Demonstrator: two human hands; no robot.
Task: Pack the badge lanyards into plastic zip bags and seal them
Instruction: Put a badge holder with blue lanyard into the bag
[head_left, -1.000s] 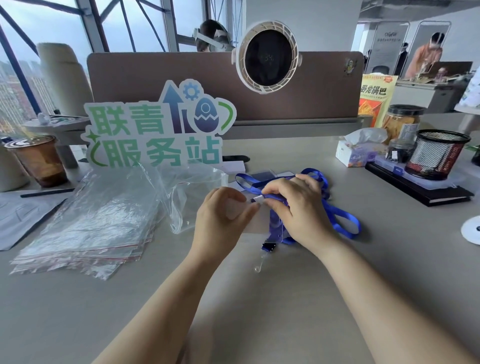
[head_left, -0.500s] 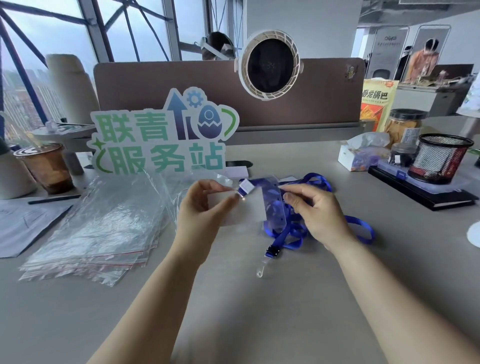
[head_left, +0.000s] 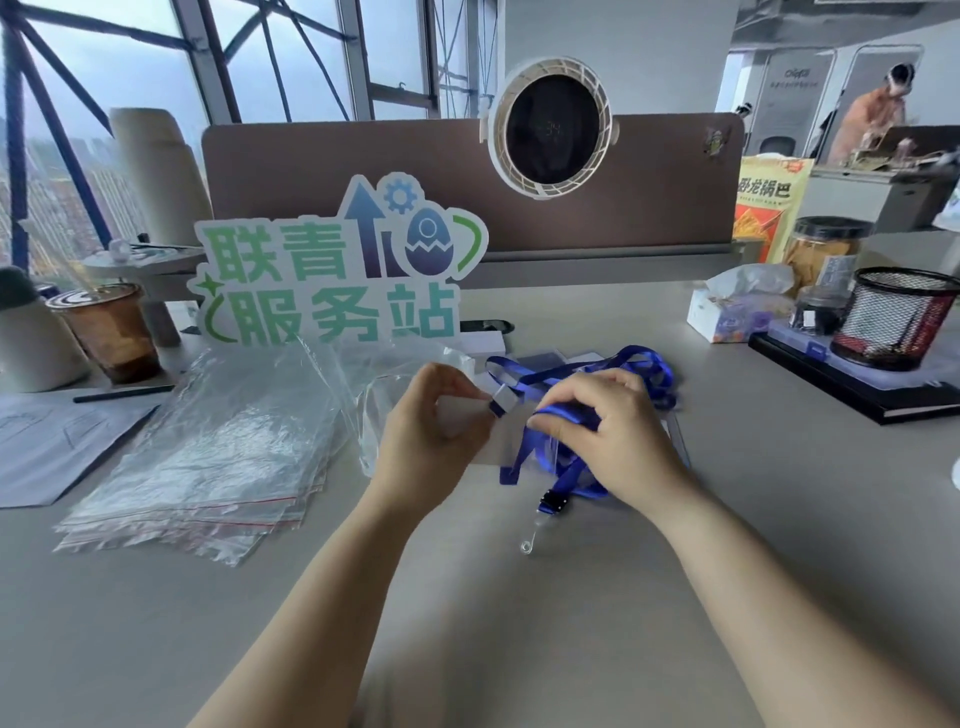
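- My left hand (head_left: 431, 431) pinches the clear badge sleeve (head_left: 505, 439); my right hand (head_left: 613, 436) clutches the blue ribbon lanyard (head_left: 639, 364).
- Crumpled clear plastic zip bag (head_left: 375, 420): just left of my left fingers.

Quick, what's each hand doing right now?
Left hand: pinching the badge holder.
Right hand: gripping the blue lanyard strap.

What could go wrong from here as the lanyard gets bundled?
The right hand grips only part of the blue lanyard; loops behind it lie loose and may spill out at bagging. The buckle and metal hook trail free near the hands and could snag the thin zip bags.
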